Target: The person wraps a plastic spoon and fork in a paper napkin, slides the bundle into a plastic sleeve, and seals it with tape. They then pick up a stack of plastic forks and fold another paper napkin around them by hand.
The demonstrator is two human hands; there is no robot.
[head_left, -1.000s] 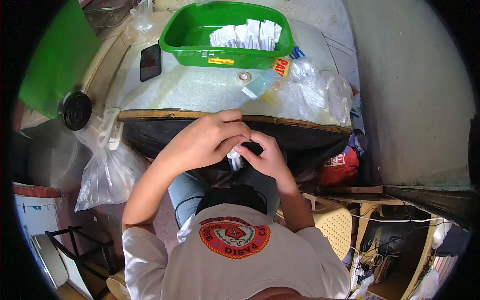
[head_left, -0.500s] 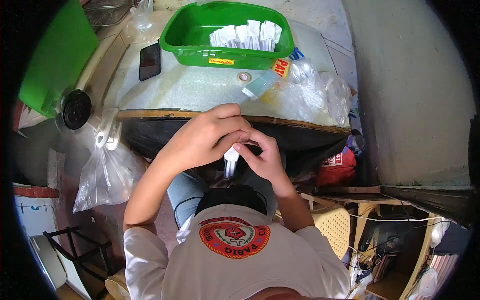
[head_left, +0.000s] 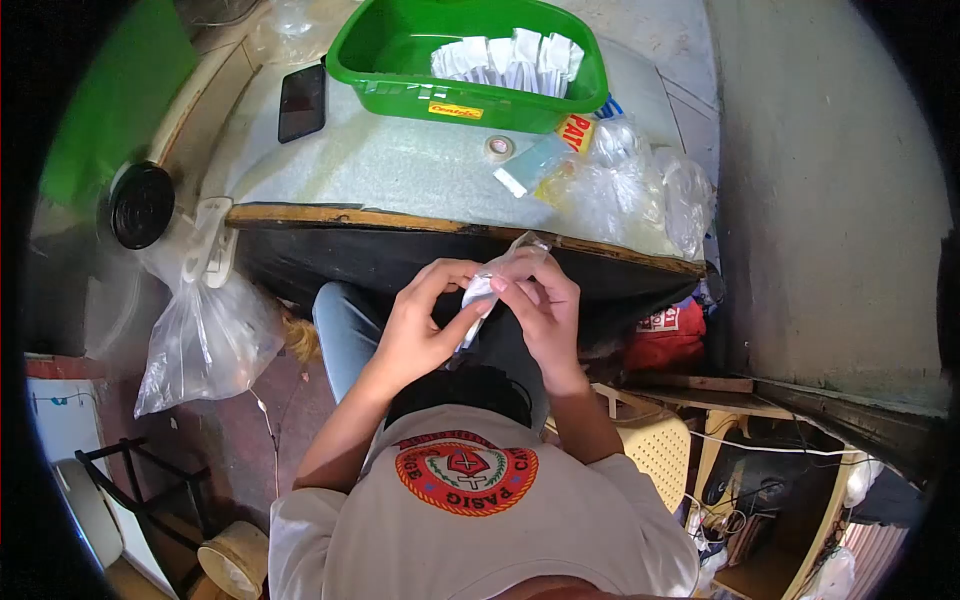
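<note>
A small clear plastic packet (head_left: 495, 280) with white contents is pinched between both hands, just below the table edge (head_left: 400, 218). The left hand (head_left: 425, 325) and right hand (head_left: 540, 310) are closed on it with their fingertips. Compared with the earlier frame, the packet is raised and more exposed, and the left hand is drawn lower. Beyond, a green basin (head_left: 400, 60) holds white packets (head_left: 510, 60).

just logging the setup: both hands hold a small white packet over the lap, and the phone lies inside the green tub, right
Not quite. The head view shows the phone lying on the table just left of the green tub, not inside it; the tub holds white packets. The rest stands: left hand and right hand hold a small white packet over the lap.
</note>
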